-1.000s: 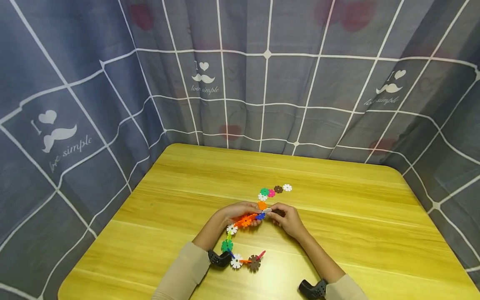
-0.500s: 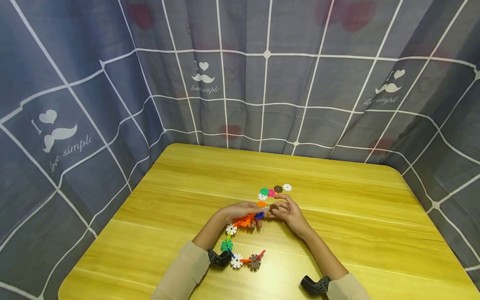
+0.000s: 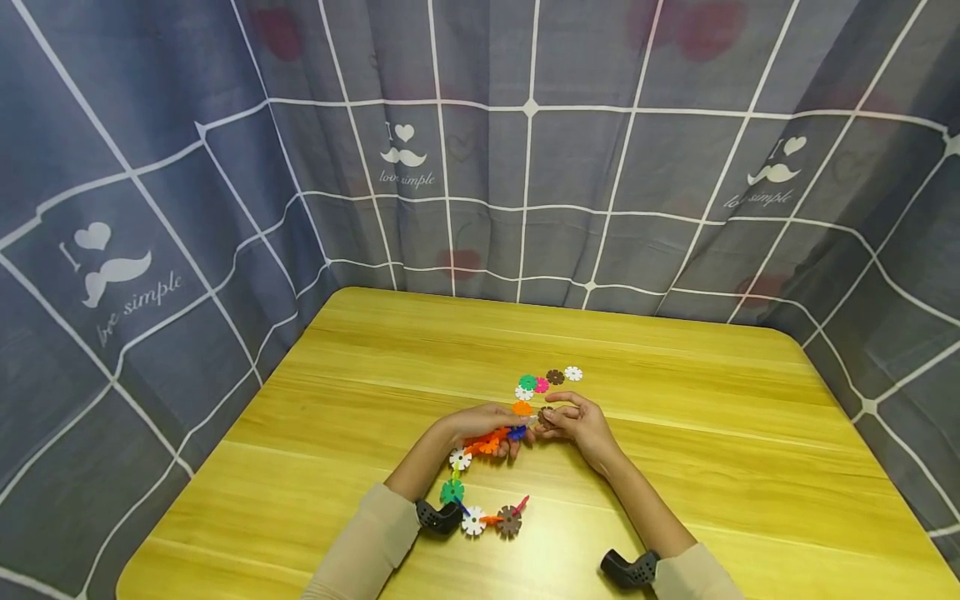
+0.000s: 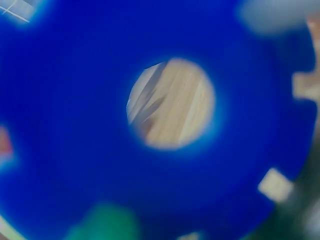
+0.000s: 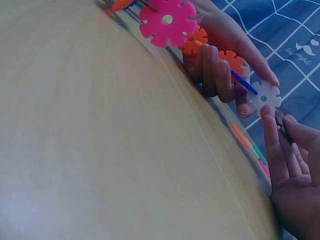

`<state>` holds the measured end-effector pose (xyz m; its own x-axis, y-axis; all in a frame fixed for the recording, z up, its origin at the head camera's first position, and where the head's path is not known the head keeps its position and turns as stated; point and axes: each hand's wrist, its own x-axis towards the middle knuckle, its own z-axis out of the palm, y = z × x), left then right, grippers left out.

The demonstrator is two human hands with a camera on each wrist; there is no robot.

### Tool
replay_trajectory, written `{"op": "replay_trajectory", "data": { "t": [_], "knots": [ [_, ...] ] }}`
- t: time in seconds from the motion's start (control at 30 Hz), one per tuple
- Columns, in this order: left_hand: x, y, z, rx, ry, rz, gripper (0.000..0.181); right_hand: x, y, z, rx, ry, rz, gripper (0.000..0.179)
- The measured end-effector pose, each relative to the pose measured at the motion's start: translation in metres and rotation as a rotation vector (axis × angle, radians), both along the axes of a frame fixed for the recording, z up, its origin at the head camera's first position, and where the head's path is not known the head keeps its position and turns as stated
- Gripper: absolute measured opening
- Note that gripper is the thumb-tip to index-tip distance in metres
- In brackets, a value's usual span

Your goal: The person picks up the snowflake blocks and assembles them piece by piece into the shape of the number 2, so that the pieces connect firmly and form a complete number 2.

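Note:
My left hand grips a chain of notched, flower-shaped plastic discs, linked edge to edge. Its thumb and finger pinch the white disc at the chain's end, beside a blue disc. Between thumb and fingers, my right hand holds a loose brown disc at the white disc's edge. The chain curves down past a green disc to a brown disc and a pink disc at its other end. In the left wrist view, a blue disc fills most of the frame.
On the wooden table, beyond my hands, lies a curved row of loose discs: an orange disc, then white, green, pink and brown ones, and a white disc at the end. A checked curtain surrounds the table's far sides.
My right hand has turned, its index finger now raised, so the brown disc shows. Over the last half second that disc has shifted slightly left at the white one. The left hand stays nearly still.

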<state>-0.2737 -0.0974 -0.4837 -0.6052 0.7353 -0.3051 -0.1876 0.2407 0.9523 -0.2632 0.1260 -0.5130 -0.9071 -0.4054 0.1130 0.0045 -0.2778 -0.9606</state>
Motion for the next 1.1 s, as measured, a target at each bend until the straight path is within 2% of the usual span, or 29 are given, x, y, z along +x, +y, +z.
{"op": "replay_trajectory", "data": {
  "t": [0.13, 0.33, 0.47, 0.6, 0.83, 1.1],
  "knots": [
    [0.0004, 0.0002, 0.0011, -0.018, 0.002, 0.006, 0.048, -0.0002, -0.0014, 0.0005, 0.025, 0.004, -0.034, 0.048],
    [0.0007, 0.0003, 0.0015, -0.034, -0.004, 0.024, 0.048, 0.0, -0.0051, 0.0007, 0.102, -0.023, -0.154, 0.035],
    [0.0004, 0.0013, -0.0002, -0.031, -0.008, 0.03, 0.048, 0.0011, -0.0067, 0.0004, 0.087, -0.032, -0.194, 0.032],
    [0.0007, 0.0023, -0.0006, -0.032, -0.003, 0.035, 0.049, 0.002, -0.0063, -0.0008, 0.067, -0.022, -0.182, 0.034],
    [0.0014, 0.0036, -0.0001, -0.069, 0.024, 0.056, 0.045, 0.0019, -0.006, -0.0016, 0.113, 0.007, -0.151, 0.033],
    [0.001, 0.0037, -0.0016, -0.048, 0.094, 0.022, 0.037, 0.0012, -0.0047, 0.0021, 0.144, -0.014, -0.08, 0.032]
  ]
}}
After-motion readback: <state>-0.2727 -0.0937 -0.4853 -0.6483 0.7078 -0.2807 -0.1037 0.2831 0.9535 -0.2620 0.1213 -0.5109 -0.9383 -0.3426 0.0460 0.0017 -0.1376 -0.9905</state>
